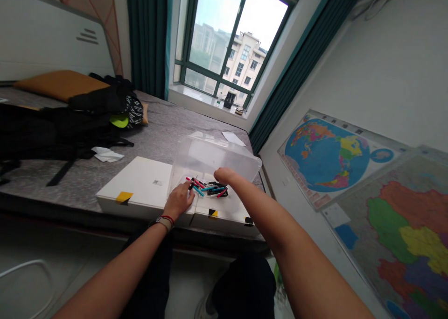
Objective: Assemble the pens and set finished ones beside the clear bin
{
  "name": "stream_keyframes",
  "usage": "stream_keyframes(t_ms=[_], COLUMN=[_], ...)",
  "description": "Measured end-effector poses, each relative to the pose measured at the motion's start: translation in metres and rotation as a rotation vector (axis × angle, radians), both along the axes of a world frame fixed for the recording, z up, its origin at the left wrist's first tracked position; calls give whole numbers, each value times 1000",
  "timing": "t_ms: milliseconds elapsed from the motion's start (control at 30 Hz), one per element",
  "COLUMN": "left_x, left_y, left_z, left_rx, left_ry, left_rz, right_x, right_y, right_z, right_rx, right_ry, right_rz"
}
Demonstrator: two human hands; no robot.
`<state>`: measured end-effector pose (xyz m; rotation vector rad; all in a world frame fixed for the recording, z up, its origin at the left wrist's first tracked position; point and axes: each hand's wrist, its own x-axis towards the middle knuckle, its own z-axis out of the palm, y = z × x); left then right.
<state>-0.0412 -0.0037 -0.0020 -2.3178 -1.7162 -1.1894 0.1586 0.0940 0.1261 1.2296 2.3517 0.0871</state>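
A loose pile of pens (211,188), black, blue and pink-red, lies inside a clear plastic box (217,153). My left hand (179,200) is at the left edge of the pile, fingers curled, with a small dark thing at the fingertips that I cannot make out. Above the pile's right side, my right hand (224,174) is closed in front of the box's far wall. Whatever it holds, if anything, is hidden. Beneath the box are white cartons (140,181) with yellow and black tape on their front edges.
The cartons rest on a grey mattress (157,123). A black backpack (42,132), a crumpled tissue (107,154) and an orange cushion (61,84) lie to the left. Behind the box is a white paper (233,138). The wall on the right carries a world map (327,153).
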Motion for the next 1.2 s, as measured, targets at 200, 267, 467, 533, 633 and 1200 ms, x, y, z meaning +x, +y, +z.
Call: stream_keyframes(t_ms=[200,267,467,533,633,1200], left_x=[0,0,0,0,0,-1], left_y=[-1,-1,-1,-2,-2,-1], left_z=[0,1,2,3,4,2], left_rx=[-7,-13,-19,-21,-23,-21], left_ry=[-1,2,-10,-8,-12,-9], left_rz=[15,18,33,34,33,38], right_x=[-20,-29,-47,-49,-52,-52], right_y=[0,-3,-7,-7,-8,-13], right_z=[-19,-27,-45,-48,-49,-45], right_rx=[54,86,147,163,181,148], right_ry=[144,164,163,162,163,39], right_rz=[-9,-1,33,29,20,97])
